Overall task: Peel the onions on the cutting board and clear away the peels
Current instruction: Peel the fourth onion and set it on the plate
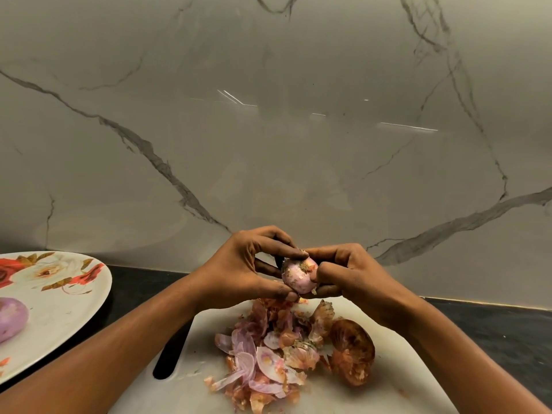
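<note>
L grip (pixel 239 270) & R grip (pixel 352 273) both grasping onion (pixel 298 277) above peels (pixel 268 354); board (pixel 394 380) below.

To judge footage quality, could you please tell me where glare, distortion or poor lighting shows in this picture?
Head view: dim, warm lighting; streaks of glare on the grey-veined marble backsplash; wide-angle stretch towards the edges, on the floral white plate; the pink half-peeled onion is sharp.

Veined marble wall (pixel 298 144), dark countertop (pixel 493 333), dim light

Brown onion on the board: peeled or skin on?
Skin on: the brown onion lies on the cutting board in dry, papery brown skin, beside the peels.
</note>
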A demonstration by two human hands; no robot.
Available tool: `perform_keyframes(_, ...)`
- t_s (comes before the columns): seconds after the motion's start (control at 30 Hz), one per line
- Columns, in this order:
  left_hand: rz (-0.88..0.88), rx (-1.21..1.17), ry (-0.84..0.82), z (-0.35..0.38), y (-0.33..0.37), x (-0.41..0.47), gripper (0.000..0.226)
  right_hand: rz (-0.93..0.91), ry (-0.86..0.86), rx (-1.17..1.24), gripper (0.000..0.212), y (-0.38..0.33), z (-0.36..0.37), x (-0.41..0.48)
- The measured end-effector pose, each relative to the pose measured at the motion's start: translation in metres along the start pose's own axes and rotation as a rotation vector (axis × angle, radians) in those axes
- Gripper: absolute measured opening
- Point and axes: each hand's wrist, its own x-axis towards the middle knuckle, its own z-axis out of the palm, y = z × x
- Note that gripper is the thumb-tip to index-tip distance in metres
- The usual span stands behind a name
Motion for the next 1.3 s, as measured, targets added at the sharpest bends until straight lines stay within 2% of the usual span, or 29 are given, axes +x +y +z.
perform_keyframes(0.2, -0.002, -0.028, -0.010, -0.004, 0.001, 0.001, 0.055, -0.007, 0.001, 0.033, 0.038, 0.000, 0.000, 0.000)
perform_keyframes(0.47, -0.002, -0.046, -0.036, -0.004, 0.001, 0.001, 0.054, -0.018, -0.012, -0.012, 0.047, 0.000, 0.001, -0.001)
perform_keyframes(0.77, -0.017, -0.079, -0.044, -0.006, -0.001, 0.001, 0.054, -0.021, -0.028, 0.006, 0.044, 0.000, -0.001, -0.002)
perform_keyframes(0.9, -0.028, -0.138, -0.054, -0.013, -0.001, 0.001, 0.056, -0.037, -0.016, 0.025, 0.054, -0.001, -0.003, -0.001)
perform_keyframes(1.1, -0.032, -0.153, -0.057, -0.014, 0.000, 0.001, 0.055, -0.008, 0.004, 0.175, 0.037, -0.006, 0.002, -0.001)
perform_keyframes(1.2, -0.031, -0.138, -0.080, -0.011, -0.001, 0.001, 0.056, 0.003, 0.029, 0.094, 0.024, -0.006, 0.003, -0.002)
perform_keyframes(1.3, -0.035, -0.121, -0.102, -0.011, 0.000, 0.001, 0.054, 0.021, 0.028, 0.041, 0.027, -0.005, 0.004, -0.003)
